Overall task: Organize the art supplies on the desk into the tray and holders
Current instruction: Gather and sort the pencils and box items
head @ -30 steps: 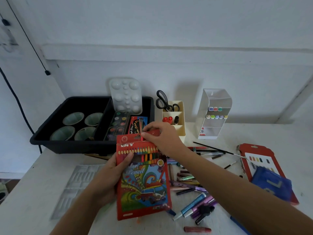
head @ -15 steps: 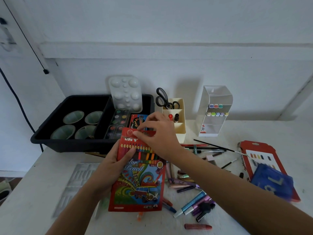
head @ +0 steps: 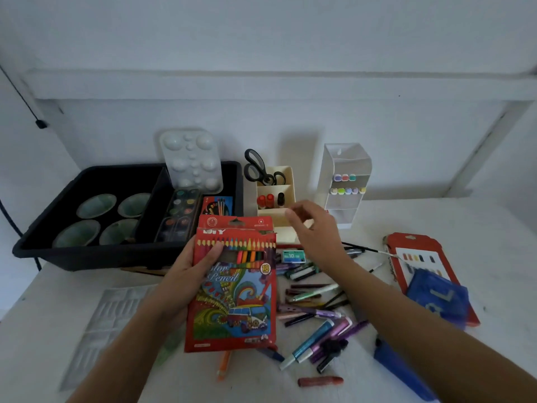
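Note:
My left hand (head: 189,274) grips a red box of colour pencils (head: 235,292) by its left edge and holds it above the desk, just in front of the black tray (head: 87,257). The box's top flap stands up. My right hand (head: 315,231) hovers to the right of the box top, fingers loosely spread, holding nothing. It hangs in front of the cream holder (head: 276,199), which has scissors (head: 258,170) and small bottles in it. A heap of loose pens and markers (head: 313,303) lies on the desk under my right forearm.
The tray holds green bowls (head: 96,205), a watercolour set (head: 177,216), a white palette (head: 190,161) and a brush pack. A clear marker holder (head: 344,184) stands at right. A red card pack (head: 415,260), blue pouch (head: 438,298), red crayon (head: 319,381) and clear insert (head: 110,324) lie around.
My right hand has let go of the box's top flap and moved right, away from it. The left hand still holds the box, now lower and more upright.

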Demonstrator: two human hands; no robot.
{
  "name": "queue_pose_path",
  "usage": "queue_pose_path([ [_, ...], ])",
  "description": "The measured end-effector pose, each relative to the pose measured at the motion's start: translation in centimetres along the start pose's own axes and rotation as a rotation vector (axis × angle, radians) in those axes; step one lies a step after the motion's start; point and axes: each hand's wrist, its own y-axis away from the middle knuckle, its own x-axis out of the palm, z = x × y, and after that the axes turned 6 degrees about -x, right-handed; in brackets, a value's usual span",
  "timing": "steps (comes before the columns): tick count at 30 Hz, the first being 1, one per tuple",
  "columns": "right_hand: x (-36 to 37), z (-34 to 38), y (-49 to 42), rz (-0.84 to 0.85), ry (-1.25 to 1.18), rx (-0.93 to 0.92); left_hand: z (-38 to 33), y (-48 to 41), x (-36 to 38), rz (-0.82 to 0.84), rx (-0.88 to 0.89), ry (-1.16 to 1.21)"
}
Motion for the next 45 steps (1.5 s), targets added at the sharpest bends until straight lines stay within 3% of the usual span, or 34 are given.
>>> queue_pose_path([
  [3,-2.6,-4.5,0.1,0.018,0.228,0.113,0.0,-0.8,1.1,0.027,0.004,0.003],
  [7,-4.9,-8.8,0.1,0.235,0.61,0.16,0.0,-1.5,2.2,0.033,-0.002,0.031],
  [12,-4.1,-9.5,0.0,0.43,0.737,-0.002,0.3,-2.1,2.5,0.026,0.003,0.01],
  [16,-2.9,-9.4,-0.4,0.563,0.774,-0.001,0.2,-2.2,2.1,0.014,0.007,-0.013],
  [26,-2.5,-9.5,-1.7,0.661,0.841,0.005,-0.6,-2.5,1.0,-0.041,0.028,-0.032],
  [29,-2.6,-9.7,-1.2,0.546,0.809,-0.042,-1.0,-2.5,1.2,-0.03,0.031,-0.051],
  [34,-3.5,-7.8,-0.7,0.098,0.608,-0.282,-1.4,-2.3,1.0,-0.026,0.036,-0.093],
  [37,-4.0,-5.7,-1.2,-0.072,0.496,-0.354,-1.5,-2.0,0.9,-0.035,0.029,-0.13],
  [42,-3.2,-2.5,-1.7,-0.124,0.248,-0.231,-1.6,-1.1,0.7,-0.044,0.033,-0.203],
  [45,-2.6,-1.3,-1.6,-0.074,0.121,-0.249,-1.7,-0.3,0.3,-0.033,0.032,-0.246],
])
